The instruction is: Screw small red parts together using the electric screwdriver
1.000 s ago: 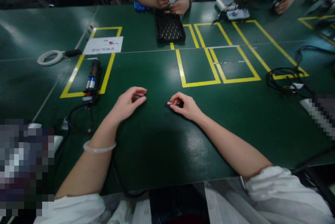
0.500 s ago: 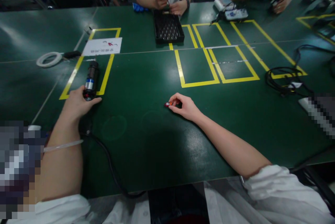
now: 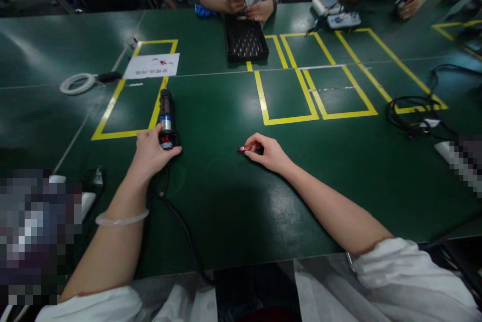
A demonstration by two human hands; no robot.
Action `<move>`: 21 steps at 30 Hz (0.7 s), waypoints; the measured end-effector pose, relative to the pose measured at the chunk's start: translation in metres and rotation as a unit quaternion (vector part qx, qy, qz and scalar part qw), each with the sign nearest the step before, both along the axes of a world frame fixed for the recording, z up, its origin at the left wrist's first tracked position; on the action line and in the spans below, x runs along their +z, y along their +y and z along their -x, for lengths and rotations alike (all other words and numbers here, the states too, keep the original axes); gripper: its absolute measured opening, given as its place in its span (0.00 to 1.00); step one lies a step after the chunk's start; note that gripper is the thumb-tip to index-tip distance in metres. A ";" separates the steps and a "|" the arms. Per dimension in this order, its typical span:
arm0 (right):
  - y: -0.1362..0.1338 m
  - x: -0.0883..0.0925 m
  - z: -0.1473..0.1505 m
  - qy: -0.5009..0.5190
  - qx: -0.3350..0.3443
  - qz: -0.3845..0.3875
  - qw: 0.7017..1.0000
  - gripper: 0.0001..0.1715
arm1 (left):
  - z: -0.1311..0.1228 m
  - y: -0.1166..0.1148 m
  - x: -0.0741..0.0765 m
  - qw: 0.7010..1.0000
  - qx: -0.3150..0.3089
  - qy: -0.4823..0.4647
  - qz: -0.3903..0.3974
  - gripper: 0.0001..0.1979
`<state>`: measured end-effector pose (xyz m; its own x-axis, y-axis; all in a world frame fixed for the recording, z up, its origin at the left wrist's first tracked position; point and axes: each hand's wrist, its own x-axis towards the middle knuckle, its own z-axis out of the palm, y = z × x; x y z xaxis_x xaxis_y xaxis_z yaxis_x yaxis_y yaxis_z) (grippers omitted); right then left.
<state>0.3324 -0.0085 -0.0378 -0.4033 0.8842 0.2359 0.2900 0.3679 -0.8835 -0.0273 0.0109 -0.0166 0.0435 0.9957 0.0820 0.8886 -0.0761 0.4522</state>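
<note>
Fingers (image 3: 147,137) of my left hand (image 3: 152,157) are curling round the near end of the black power tool (image 3: 166,113), with the thumb pressing in from the right side, so the grasp is closed on the tool's base. I am taking it low down, probably because that is where its cord (image 3: 179,219) comes out and the body steers easily from there. The tool is pointing away from me and lying across the right edge of the yellow taped box (image 3: 113,106); whether it is resting on the green table (image 3: 226,201) or hanging just above it, I cannot tell. The cord is trailing back beside my forearm toward the table's near edge.

My right hand (image 3: 270,155) is sitting on the table well apart from the left, its fingertips (image 3: 253,145) pinching a small red part (image 3: 243,149) that is touching the surface. I judge that I am pinning it there so that so tiny a piece stays put and faces the tool.

Farther off, a white sheet (image 3: 151,66) is lying at the far end of the taped box, and a white ring (image 3: 76,83) is lying to its left. Across the table, a co-worker's hands (image 3: 236,0) are working just above a black tray (image 3: 246,40).
</note>
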 end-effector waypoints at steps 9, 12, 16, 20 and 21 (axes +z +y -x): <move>-0.001 0.000 0.001 -0.030 -0.037 -0.033 0.998 0.06 | -0.119 -0.022 0.006 0.998 -0.060 0.005 0.006 0.46; -0.001 -0.001 0.001 -0.054 -0.073 -0.053 0.994 0.05 | -0.147 -0.024 0.006 0.996 -0.085 -0.010 0.006 0.45; 0.001 -0.004 0.000 -0.062 -0.092 -0.058 0.992 0.05 | -0.167 -0.025 0.005 0.993 -0.112 -0.025 0.011 0.46; 0.002 -0.005 -0.001 -0.092 -0.095 -0.068 0.989 0.07 | -0.174 -0.027 0.003 0.991 -0.128 -0.030 0.005 0.45; 0.002 -0.005 -0.001 -0.100 -0.094 -0.072 0.988 0.07 | -0.174 -0.028 0.003 0.991 -0.131 -0.029 0.002 0.45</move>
<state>0.3337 -0.0060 -0.0432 -0.2863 0.9113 0.2960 0.5293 0.4079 -0.7439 0.1465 -0.0168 -0.0140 0.2954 0.9514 0.0874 0.8116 -0.2981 0.5025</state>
